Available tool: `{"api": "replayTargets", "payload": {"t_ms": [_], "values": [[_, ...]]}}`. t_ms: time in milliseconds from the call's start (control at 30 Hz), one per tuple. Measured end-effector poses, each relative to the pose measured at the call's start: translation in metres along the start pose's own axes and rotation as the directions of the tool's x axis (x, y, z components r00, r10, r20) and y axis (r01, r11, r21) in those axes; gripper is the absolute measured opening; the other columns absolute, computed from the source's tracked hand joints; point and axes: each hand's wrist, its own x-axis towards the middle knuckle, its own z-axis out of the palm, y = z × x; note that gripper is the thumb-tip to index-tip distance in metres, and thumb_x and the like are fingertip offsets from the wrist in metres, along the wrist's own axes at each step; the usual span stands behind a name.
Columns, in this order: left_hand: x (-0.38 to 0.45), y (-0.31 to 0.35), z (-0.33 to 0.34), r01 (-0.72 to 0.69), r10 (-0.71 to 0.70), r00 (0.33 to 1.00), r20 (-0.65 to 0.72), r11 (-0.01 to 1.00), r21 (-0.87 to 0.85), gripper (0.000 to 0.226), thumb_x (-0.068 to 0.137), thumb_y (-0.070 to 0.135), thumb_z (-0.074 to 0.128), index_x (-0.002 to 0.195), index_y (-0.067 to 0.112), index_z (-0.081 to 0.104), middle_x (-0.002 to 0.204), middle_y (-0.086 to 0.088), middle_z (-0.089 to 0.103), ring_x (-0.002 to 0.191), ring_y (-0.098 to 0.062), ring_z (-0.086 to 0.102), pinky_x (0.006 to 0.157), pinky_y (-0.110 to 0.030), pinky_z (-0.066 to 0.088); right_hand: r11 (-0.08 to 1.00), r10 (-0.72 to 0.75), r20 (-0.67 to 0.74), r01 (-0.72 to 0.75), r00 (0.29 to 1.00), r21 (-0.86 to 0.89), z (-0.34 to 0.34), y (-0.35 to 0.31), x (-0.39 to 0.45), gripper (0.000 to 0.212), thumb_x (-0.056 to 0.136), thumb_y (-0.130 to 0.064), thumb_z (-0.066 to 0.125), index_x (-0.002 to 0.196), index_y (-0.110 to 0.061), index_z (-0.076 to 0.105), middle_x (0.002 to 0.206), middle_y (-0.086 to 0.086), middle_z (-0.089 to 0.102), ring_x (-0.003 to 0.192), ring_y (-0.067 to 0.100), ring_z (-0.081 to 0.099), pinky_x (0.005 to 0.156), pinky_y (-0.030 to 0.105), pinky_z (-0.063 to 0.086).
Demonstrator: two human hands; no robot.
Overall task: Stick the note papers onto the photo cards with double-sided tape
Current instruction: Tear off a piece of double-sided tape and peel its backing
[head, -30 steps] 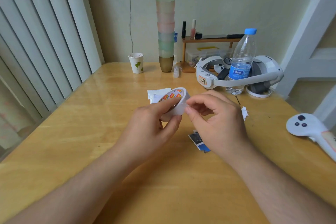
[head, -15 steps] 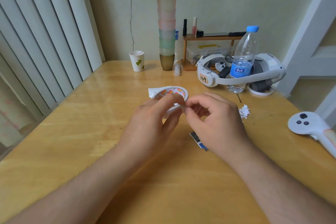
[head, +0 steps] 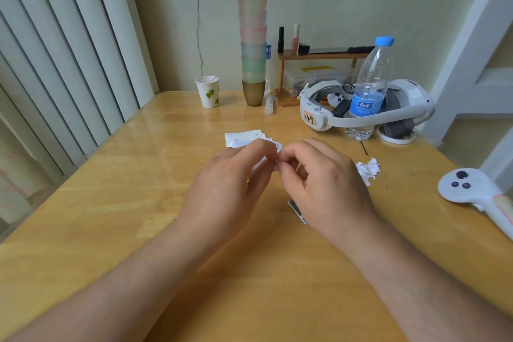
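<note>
My left hand (head: 230, 183) grips a white roll of double-sided tape (head: 277, 147), which it mostly hides; only the roll's far rim shows. My right hand (head: 324, 183) meets it at the roll's edge, thumb and forefinger pinching there; I cannot see the tape end itself. White note papers (head: 243, 136) lie on the wooden table (head: 125, 203) just beyond my hands. A dark photo card with a blue corner (head: 297, 211) lies under my right hand, mostly covered. Crumpled white paper scraps (head: 367, 168) lie to the right.
At the back stand a paper cup (head: 208, 91), a tall stack of coloured cups (head: 252, 36), a small wooden shelf (head: 319, 55), a water bottle (head: 370, 86) and a white headset (head: 366, 108). A white controller (head: 469, 189) lies at the right edge. Vertical blinds (head: 69, 50) hang at the left.
The roll has tilted flatter and dropped lower, and its printed inner label is now hidden behind my left fingers. Both hands have stayed together at the roll's edge.
</note>
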Motion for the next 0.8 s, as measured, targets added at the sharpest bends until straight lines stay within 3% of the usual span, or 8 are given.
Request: {"api": "replayTargets", "payload": {"t_ms": [133,333,467,600,800], "values": [[0.0006,0.0027,-0.0029,0.028,-0.028,0.999,0.024,0.999,-0.017,0.013,0.104,0.046,0.043,0.109,0.038,0.051,0.085,0.013,0.064,0.080,-0.024,0.060,0.065,-0.045,0.053,0.999,-0.036,-0.006,0.036,0.999,0.005,-0.0016,0.0014,0.0012,0.010,0.097,-0.023,0.063,0.099,-0.014,0.068,0.105,0.000,0.049,0.081,0.019,0.051,0.066,0.043,0.051],[0.0024,0.0045,-0.0035,0.066,-0.062,0.997,0.048,0.993,-0.093,0.003,0.100,0.038,0.052,0.103,0.037,0.053,0.079,0.010,0.060,0.072,-0.013,0.050,0.062,-0.041,0.048,0.992,-0.079,0.042,0.074,0.996,0.100,-0.0013,0.0049,0.0027,0.010,0.099,-0.014,0.057,0.094,-0.011,0.064,0.105,-0.005,0.045,0.090,0.020,0.052,0.072,0.042,0.050],[0.0026,0.0054,-0.0009,0.090,-0.075,0.994,0.079,0.975,-0.202,0.004,0.103,0.030,0.056,0.100,0.033,0.057,0.076,0.001,0.063,0.070,-0.024,0.054,0.065,-0.048,0.051,0.990,-0.047,0.010,0.045,0.999,0.132,-0.0001,0.0028,0.0026,0.008,0.097,-0.009,0.059,0.090,-0.011,0.064,0.101,-0.010,0.044,0.085,0.016,0.051,0.069,0.035,0.049],[0.0029,0.0086,-0.0009,0.140,-0.113,0.988,0.102,0.935,-0.326,0.007,0.100,0.036,0.054,0.102,0.031,0.059,0.081,-0.011,0.065,0.076,-0.038,0.058,0.071,-0.053,0.053,0.987,-0.067,-0.005,0.067,0.998,0.147,0.0005,0.0015,0.0039,0.011,0.097,-0.003,0.060,0.090,-0.009,0.065,0.097,-0.005,0.046,0.084,0.019,0.052,0.068,0.033,0.049],[0.0036,0.0083,0.0031,0.209,-0.162,0.976,0.144,0.881,-0.424,0.014,0.100,0.036,0.053,0.104,0.026,0.061,0.087,-0.016,0.067,0.080,-0.039,0.060,0.078,-0.056,0.054,0.989,-0.079,-0.010,0.079,0.997,0.129,0.0030,0.0040,0.0049,0.024,0.088,0.015,0.060,0.088,-0.008,0.064,0.094,0.000,0.046,0.081,0.024,0.050,0.065,0.039,0.049]]}}
